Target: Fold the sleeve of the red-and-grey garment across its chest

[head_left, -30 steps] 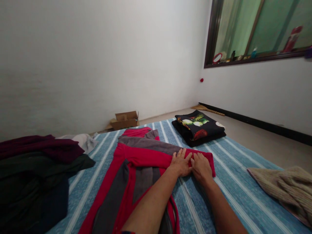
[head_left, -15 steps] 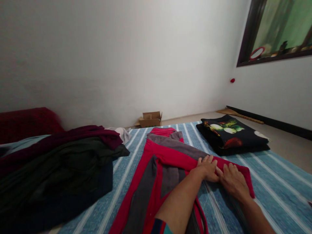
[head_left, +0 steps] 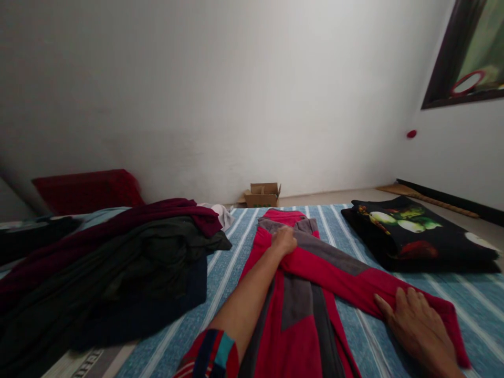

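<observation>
The person's left hand [head_left: 283, 240] is resting near the upper end of a red-and-grey long-sleeved top [head_left: 299, 315], its fingers curling over the cloth where a grey band meets the red; whether it is pinching the fabric, I cannot tell. The right hand [head_left: 417, 331] is pressing down open and flat, fingers spread, on a red sleeve [head_left: 346, 278] close to its cuff. That sleeve is stretching diagonally from the body of the top toward the lower right. The top is lying spread out lengthwise on a blue-and-white striped cover [head_left: 476, 307], with its far end pointing toward the wall. Just left of it, a heap of dark clothes [head_left: 129, 273] is sitting on the same cover, with a maroon garment [head_left: 157, 215] draped over the top. To the right, a folded black cloth printed with fruit [head_left: 417, 236] is lying near the sleeve without touching it. A striped shirt cuff [head_left: 210, 354] is showing on the left forearm at the bottom of the view. Farther off, a cardboard box [head_left: 262, 195] is standing on the floor by the wall, and a dark red cushion [head_left: 86, 189] is lying beyond the heap.
</observation>
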